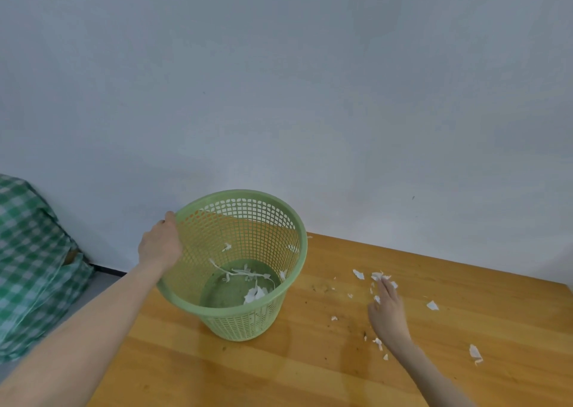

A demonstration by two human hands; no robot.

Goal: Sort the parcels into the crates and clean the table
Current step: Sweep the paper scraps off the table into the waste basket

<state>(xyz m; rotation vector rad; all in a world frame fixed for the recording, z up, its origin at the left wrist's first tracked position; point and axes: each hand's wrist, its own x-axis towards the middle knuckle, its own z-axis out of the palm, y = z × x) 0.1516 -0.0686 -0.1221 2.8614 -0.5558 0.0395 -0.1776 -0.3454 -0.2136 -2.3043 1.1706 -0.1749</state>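
Note:
A green mesh waste basket (248, 323) stands tilted at the left edge of the wooden table (279, 372). My left hand (161, 242) grips its far left rim. Torn white paper (255, 295) lies in the basket's bottom. To the right, several white paper scraps (358, 274) are scattered over the table. My right hand (387, 307) lies flat among them with fingers straight, its fingertips touching a scrap (377, 275). No parcels or crates are in view.
A green and white checked bag (34, 267) sits on the floor at the left against the white wall. More scraps lie at the right, one (432, 305) beyond my hand and one (475, 352) nearer the front. Dark crumbs speckle the wood.

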